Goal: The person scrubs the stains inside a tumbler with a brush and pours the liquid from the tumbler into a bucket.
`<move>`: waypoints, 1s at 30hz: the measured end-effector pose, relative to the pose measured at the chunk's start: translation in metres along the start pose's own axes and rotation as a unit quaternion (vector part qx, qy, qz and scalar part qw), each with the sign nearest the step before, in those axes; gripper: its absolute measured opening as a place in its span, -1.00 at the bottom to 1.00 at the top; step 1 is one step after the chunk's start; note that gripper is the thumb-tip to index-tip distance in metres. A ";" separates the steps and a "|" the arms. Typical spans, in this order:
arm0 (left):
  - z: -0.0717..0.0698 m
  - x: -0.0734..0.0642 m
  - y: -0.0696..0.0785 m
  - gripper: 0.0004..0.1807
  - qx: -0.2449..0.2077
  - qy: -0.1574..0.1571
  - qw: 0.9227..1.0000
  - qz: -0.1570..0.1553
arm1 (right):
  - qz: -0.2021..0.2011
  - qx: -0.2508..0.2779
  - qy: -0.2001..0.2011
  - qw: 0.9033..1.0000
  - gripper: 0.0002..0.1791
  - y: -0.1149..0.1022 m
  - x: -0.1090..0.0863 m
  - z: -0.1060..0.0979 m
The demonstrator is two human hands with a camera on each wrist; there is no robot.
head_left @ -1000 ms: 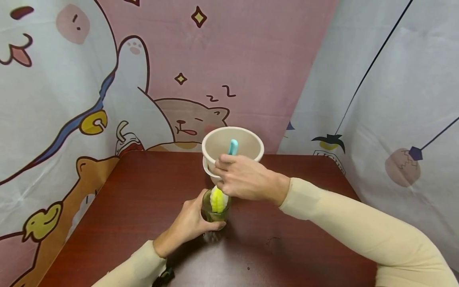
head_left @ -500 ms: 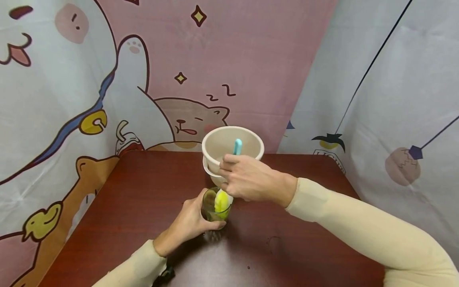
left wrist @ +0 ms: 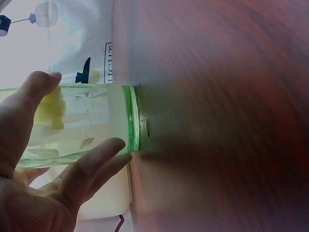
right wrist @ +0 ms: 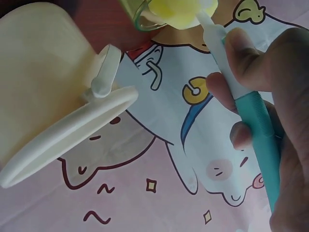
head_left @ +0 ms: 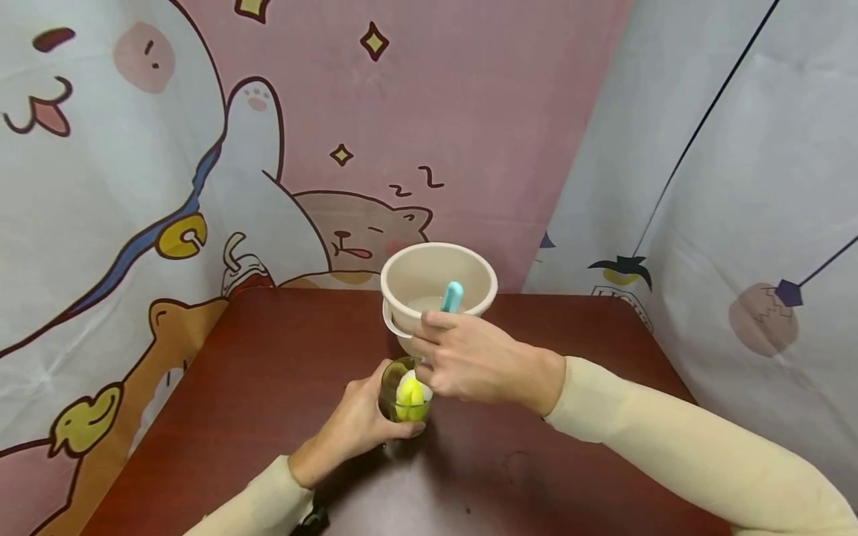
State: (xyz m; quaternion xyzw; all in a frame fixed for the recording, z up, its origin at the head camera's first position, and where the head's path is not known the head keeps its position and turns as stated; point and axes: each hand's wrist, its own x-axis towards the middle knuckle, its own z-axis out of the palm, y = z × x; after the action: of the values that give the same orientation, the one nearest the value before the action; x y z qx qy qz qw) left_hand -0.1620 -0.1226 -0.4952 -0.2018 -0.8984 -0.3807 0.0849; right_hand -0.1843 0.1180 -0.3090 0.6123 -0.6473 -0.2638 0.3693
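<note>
My left hand (head_left: 362, 417) grips a green-tinted drinking glass (left wrist: 91, 116), thumb on one side and fingers round the other. In the left wrist view the glass stands with its base at the dark red table, with drops on its wall. My right hand (head_left: 476, 357) holds a sponge cup brush by its teal and white handle (right wrist: 248, 104). The brush's yellow and white sponge head (head_left: 410, 396) sits at the glass's mouth, partly inside it. In the right wrist view the sponge head (right wrist: 181, 12) appears against the glass rim (right wrist: 145, 17).
Behind the hands, a cream bucket (head_left: 395, 294) with a handle stands at the table's far edge. A little water seems to lie in its bottom. Drops mark the red-brown table (head_left: 556, 461). A cartoon-printed cloth (head_left: 482, 112) hangs behind and at the sides.
My right hand has moved slightly right and then down with the brush, and the handle leans more to the right. The left hand still holds the glass. The head view has shifted slightly.
</note>
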 end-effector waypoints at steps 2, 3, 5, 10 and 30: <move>0.001 -0.001 0.000 -0.14 -0.001 0.001 1.000 0.002 | 0.003 -0.001 0.013 1.000 -0.77 -0.004 0.001 0.000; 0.001 -0.002 0.000 -0.14 -0.001 0.001 1.000 0.002 | 0.003 -0.003 0.019 1.000 -0.76 -0.005 0.001 0.001; 0.001 -0.004 0.001 -0.12 -0.003 0.000 1.000 0.000 | 0.005 -0.004 0.029 1.000 -0.76 -0.008 0.003 0.003; 0.002 -0.005 0.001 -0.10 -0.011 -0.005 1.000 -0.002 | 0.007 -0.004 0.041 0.999 -0.75 -0.012 0.006 0.005; 0.001 -0.001 0.001 -0.08 -0.004 0.003 1.000 0.010 | 0.010 -0.012 0.021 1.000 -0.83 -0.002 0.017 0.022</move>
State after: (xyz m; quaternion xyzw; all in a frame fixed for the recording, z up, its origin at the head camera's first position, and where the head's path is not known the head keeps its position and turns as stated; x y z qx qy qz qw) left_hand -0.1609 -0.1217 -0.4955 -0.2102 -0.8943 -0.3844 0.0908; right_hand -0.2005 0.0988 -0.3208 0.6068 -0.6421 -0.2554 0.3927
